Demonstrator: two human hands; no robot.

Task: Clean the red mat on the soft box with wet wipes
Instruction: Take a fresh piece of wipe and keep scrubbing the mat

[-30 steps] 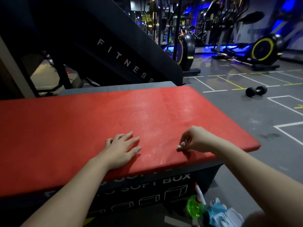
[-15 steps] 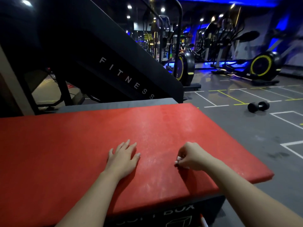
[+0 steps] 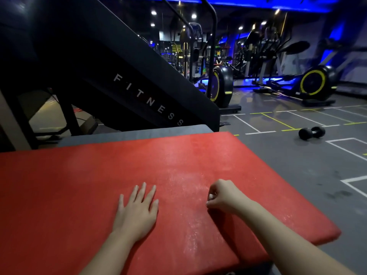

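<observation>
While left hand [image 3: 137, 213] rests — mat [image 3: 79, 185] streaked.

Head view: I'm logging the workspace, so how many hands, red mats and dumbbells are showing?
Hands: 2, left hand and right hand
Red mat: 1
Dumbbell: 1
Total: 4

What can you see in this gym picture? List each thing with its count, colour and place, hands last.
mat: one, red, foreground, under both hands
slab: one, grey, just behind the mat
stair machine: one, black, lettered FITNESS, rear left
cross-trainers: two clear, black with yellow-ringed wheels, rear right
dumbbell: one, black, on the floor, right
floor lines: several, white and yellow
left hand: flat on the mat, fingers straight
right hand: fingers curled, on the mat
</observation>
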